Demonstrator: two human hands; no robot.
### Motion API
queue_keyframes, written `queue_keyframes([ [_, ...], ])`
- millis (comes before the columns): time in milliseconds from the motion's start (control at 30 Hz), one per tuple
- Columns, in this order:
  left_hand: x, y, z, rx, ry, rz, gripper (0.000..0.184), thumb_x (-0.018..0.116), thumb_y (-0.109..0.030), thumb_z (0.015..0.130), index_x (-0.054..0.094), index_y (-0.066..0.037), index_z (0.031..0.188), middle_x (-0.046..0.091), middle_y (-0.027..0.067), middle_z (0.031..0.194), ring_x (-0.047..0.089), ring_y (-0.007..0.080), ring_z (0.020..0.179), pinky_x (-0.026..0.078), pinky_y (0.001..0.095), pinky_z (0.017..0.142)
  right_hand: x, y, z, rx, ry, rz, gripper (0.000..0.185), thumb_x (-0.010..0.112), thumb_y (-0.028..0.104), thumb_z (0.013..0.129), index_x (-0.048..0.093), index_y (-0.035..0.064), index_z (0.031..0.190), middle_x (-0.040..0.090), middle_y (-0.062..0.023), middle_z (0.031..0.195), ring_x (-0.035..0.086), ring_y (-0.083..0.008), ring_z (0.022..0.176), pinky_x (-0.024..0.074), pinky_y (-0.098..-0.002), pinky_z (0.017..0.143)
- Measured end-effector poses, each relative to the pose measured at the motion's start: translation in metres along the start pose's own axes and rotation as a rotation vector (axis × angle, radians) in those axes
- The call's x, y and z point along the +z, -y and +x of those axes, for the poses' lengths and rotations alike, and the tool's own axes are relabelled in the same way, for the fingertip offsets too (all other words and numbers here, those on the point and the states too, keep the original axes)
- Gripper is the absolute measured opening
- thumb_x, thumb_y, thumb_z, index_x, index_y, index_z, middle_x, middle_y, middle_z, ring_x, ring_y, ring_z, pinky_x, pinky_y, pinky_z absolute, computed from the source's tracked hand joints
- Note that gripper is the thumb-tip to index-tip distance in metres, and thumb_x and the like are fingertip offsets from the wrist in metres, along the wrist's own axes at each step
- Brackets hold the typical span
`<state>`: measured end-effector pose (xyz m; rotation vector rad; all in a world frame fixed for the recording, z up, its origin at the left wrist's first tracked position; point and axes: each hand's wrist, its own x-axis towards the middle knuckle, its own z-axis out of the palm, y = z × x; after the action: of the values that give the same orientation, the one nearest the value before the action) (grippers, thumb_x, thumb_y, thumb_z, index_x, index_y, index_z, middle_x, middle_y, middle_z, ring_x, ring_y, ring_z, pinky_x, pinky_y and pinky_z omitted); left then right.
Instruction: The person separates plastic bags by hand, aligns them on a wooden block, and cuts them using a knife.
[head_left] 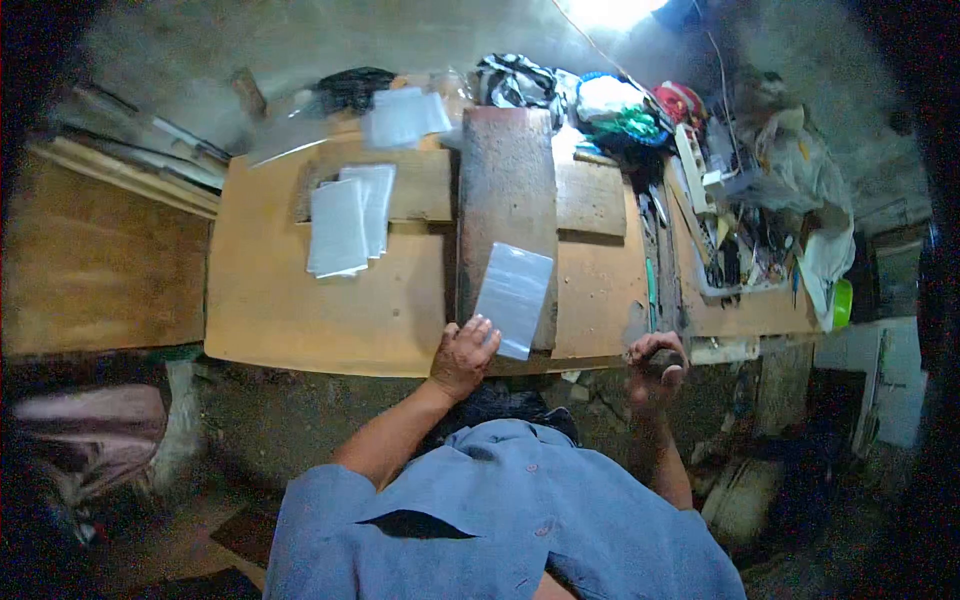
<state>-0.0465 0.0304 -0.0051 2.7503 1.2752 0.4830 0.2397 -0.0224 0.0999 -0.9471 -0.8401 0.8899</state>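
Observation:
Fingers pressed together, my left hand [467, 355] is at the lower left edge of a clear plastic sheet [515, 298], with its fingertips on it. The sheet lies slightly tilted on a long dark wooden board [507, 185], which stretches away from the table's front edge. Farther right, my right hand [657, 368] is raised in front of the table edge, its fingers curled round a dark object that I cannot make out. A stack of similar sheets [340, 228] lies left of the board, and more sheets [402, 118] lie farther back.
The wooden table [290, 315] carries a flat crosswise board [590, 197]. Bags [610, 98] are heaped at the back. On the right are a tray of tools [740, 288], a power strip [690, 165], a green stick [651, 282] and a green container [842, 303].

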Motion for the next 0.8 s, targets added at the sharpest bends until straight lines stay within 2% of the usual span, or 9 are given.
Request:
queue_keyframes([
  [200, -0.022, 0.007, 0.01, 0.042, 0.045, -0.174, 0.02, 0.052, -0.016, 0.076, 0.059, -0.011, 0.094, 0.062, 0.0038, 0.09, 0.057, 0.0195, 0.094, 0.035, 0.0364, 0.085, -0.001, 0.009, -0.008, 0.004, 0.088, -0.007, 0.059, 0.06, 0.061, 0.08, 0.047, 0.0043, 0.091, 0.043, -0.004, 0.076, 0.044, -0.016, 0.069, 0.0383, -0.0276, 0.06],
  [233, -0.028, 0.01, 0.013, 0.043, -0.13, -0.267, 0.017, 0.052, -0.013, 0.075, 0.058, -0.011, 0.091, 0.06, 0.0029, 0.079, 0.059, 0.0212, 0.08, 0.038, 0.0376, 0.078, -0.031, -0.009, -0.008, -0.048, 0.118, -0.063, 0.057, 0.06, 0.06, 0.08, 0.047, 0.0046, 0.09, 0.044, -0.0042, 0.077, 0.044, -0.0163, 0.069, 0.0383, -0.0276, 0.061],
  [400, -0.059, 0.044, 0.026, -0.118, -0.211, -0.25, 0.012, 0.05, -0.013, 0.088, 0.056, -0.008, 0.097, 0.061, 0.0105, 0.08, 0.059, 0.0292, 0.068, 0.044, 0.0399, 0.06, -0.008, 0.009, -0.006, -0.068, 0.033, -0.107, 0.057, 0.061, 0.06, 0.078, 0.047, 0.0058, 0.088, 0.046, -0.005, 0.073, 0.047, -0.0182, 0.068, 0.0404, -0.03, 0.06],
  [467, -0.076, 0.053, 0.032, -0.421, -0.607, -0.455, 0.018, 0.045, -0.019, 0.095, 0.053, -0.004, 0.101, 0.061, 0.0135, 0.079, 0.06, 0.0298, 0.068, 0.045, 0.0405, 0.059, -0.011, 0.011, -0.006, 0.01, 0.068, 0.014, 0.057, 0.061, 0.061, 0.077, 0.047, 0.0058, 0.087, 0.047, -0.0055, 0.071, 0.048, -0.0187, 0.067, 0.0413, -0.032, 0.058],
  [600, -0.082, 0.104, 0.03, -0.76, -0.764, -0.711, 0.026, 0.045, -0.027, 0.096, 0.051, -0.002, 0.097, 0.056, 0.0094, 0.071, 0.057, 0.0222, 0.064, 0.046, 0.039, 0.058, -0.015, -0.004, -0.008, -0.033, -0.007, 0.006, 0.055, 0.062, 0.057, 0.078, 0.049, 0.005, 0.087, 0.049, -0.0064, 0.07, 0.05, -0.0193, 0.06, 0.0441, -0.0305, 0.054],
  [667, -0.074, 0.128, 0.028, -1.02, -1.046, -1.147, 0.026, 0.048, -0.029, 0.094, 0.049, -0.004, 0.099, 0.053, 0.0046, 0.069, 0.052, 0.0177, 0.059, 0.046, 0.0347, 0.055, -0.01, -0.007, -0.01, -0.029, -0.013, 0.04, 0.055, 0.063, 0.058, 0.077, 0.049, 0.0051, 0.087, 0.049, -0.0064, 0.071, 0.05, -0.0189, 0.061, 0.0436, -0.03, 0.055],
  [733, -0.076, 0.136, 0.021, -1.095, -1.086, -1.141, 0.032, 0.051, -0.033, 0.093, 0.045, -0.005, 0.108, 0.051, 0.0016, 0.072, 0.047, 0.0121, 0.058, 0.043, 0.0284, 0.051, -0.003, -0.009, -0.011, -0.017, -0.022, 0.069, 0.056, 0.063, 0.058, 0.077, 0.049, 0.0053, 0.088, 0.049, -0.0065, 0.072, 0.049, -0.0185, 0.062, 0.043, -0.0294, 0.055],
  [767, -0.076, 0.14, 0.016, -1.321, -0.822, -1.329, 0.039, 0.053, -0.035, 0.091, 0.042, -0.005, 0.114, 0.052, 0.0028, 0.075, 0.047, 0.0117, 0.058, 0.043, 0.0275, 0.05, -0.002, -0.006, -0.01, 0.009, 0.05, 0.071, 0.055, 0.063, 0.057, 0.078, 0.049, 0.0057, 0.093, 0.05, -0.0059, 0.076, 0.049, -0.0177, 0.066, 0.043, -0.0289, 0.057],
  [800, -0.064, 0.143, 0.007, -1.3, -0.736, -1.398, 0.05, 0.055, -0.038, 0.089, 0.037, -0.006, 0.123, 0.054, 0.0045, 0.077, 0.048, 0.012, 0.059, 0.042, 0.0271, 0.051, 0.001, -0.003, -0.01, 0.038, 0.121, 0.072, 0.056, 0.063, 0.056, 0.078, 0.049, 0.006, 0.099, 0.05, -0.0054, 0.081, 0.049, -0.0168, 0.069, 0.0431, -0.0284, 0.059],
])
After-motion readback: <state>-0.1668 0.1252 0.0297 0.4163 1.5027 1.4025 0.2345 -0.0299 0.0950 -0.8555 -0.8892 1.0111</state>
